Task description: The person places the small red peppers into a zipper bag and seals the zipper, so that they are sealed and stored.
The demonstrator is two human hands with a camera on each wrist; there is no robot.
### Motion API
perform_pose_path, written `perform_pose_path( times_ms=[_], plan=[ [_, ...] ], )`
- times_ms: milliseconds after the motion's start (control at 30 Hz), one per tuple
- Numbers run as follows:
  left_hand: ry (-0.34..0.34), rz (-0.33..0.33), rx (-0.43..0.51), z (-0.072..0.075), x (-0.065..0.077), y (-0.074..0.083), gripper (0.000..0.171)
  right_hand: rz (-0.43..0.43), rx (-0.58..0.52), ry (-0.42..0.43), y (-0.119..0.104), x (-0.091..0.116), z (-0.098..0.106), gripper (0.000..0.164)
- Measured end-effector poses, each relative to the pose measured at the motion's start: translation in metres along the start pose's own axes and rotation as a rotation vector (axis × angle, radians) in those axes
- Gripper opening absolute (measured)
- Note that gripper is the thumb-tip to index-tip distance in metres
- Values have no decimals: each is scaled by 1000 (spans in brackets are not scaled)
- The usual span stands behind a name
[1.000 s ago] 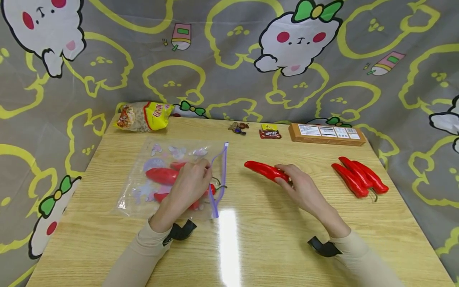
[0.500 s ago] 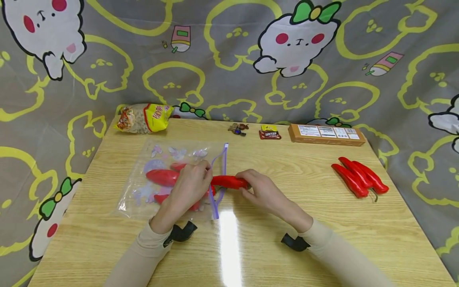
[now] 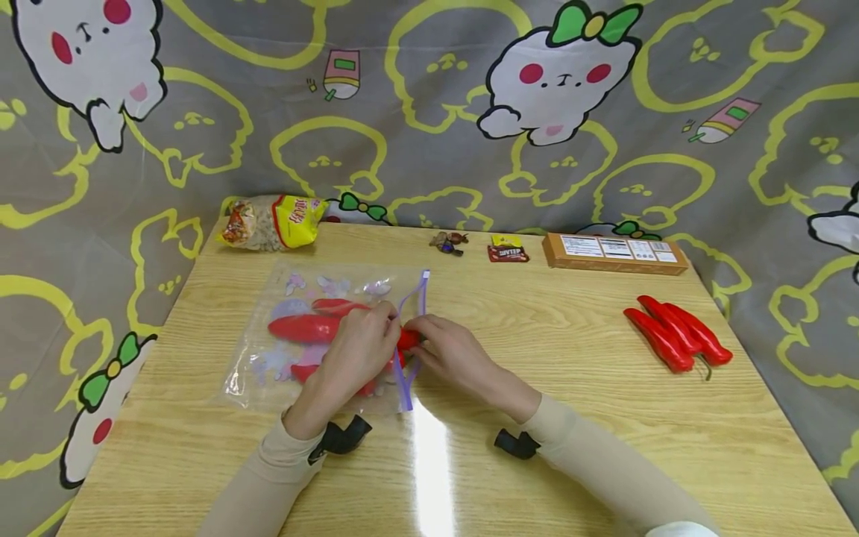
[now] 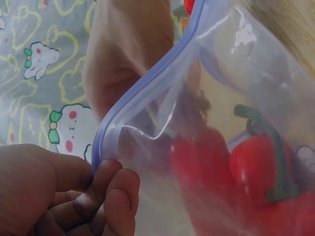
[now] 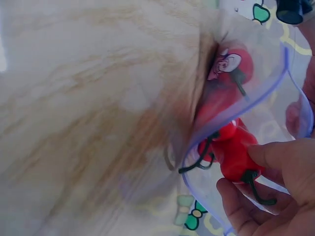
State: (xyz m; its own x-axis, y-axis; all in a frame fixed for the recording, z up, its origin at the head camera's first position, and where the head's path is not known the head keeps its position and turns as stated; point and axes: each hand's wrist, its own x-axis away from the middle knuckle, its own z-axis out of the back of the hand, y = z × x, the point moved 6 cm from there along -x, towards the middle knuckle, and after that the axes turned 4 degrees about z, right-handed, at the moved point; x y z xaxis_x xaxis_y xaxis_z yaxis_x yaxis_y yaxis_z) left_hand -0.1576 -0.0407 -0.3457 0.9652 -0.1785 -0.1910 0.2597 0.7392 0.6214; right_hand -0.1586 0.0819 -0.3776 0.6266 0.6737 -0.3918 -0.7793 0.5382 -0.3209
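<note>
A clear zip bag (image 3: 244, 373) with a purple zip edge lies at the left of the table, several red chili peppers (image 3: 305, 328) inside it. My left hand (image 3: 359, 339) pinches the upper side of the bag's mouth between thumb and fingers, lifting it, as the left wrist view shows. At the opening, my right hand (image 3: 452, 354) holds another red pepper (image 5: 238, 152) by its stem end, thumb on one side and fingers on the other. Most of that pepper is inside the bag; its green stem sticks out toward my palm. Green stems of other peppers show beside it.
Three red peppers (image 3: 678, 335) lie together at the right of the table. Along the back stand a yellow snack bag (image 3: 271, 222), some small wrapped sweets (image 3: 448, 242), a red bar (image 3: 508, 253) and a long brown box (image 3: 614, 253). A patterned cloth (image 3: 429, 97) hangs behind.
My right hand has moved left with the pepper, from over the middle of the table into the bag's mouth. The left hand has stayed on the bag's edge.
</note>
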Motion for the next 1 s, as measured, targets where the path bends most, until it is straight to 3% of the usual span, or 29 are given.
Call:
perform_pose_path(
  times_ms=[167,400,600,833,1000],
  plan=[
    [14,-2,-7,1,0,0,11,6,-32,-3,0,-5,-11,26],
    [12,4,-3,0,0,-1,11,23,78,-28,1,-10,-22,15],
    [20,-4,-9,0,0,-1,12,30,113,-58,2,-7,-19,20],
    [47,-15,-8,3,-1,-1,10,15,209,22,22,15,22,24],
    [44,-4,1,3,-1,-2,11,-136,272,112,64,57,70,20]
  ],
)
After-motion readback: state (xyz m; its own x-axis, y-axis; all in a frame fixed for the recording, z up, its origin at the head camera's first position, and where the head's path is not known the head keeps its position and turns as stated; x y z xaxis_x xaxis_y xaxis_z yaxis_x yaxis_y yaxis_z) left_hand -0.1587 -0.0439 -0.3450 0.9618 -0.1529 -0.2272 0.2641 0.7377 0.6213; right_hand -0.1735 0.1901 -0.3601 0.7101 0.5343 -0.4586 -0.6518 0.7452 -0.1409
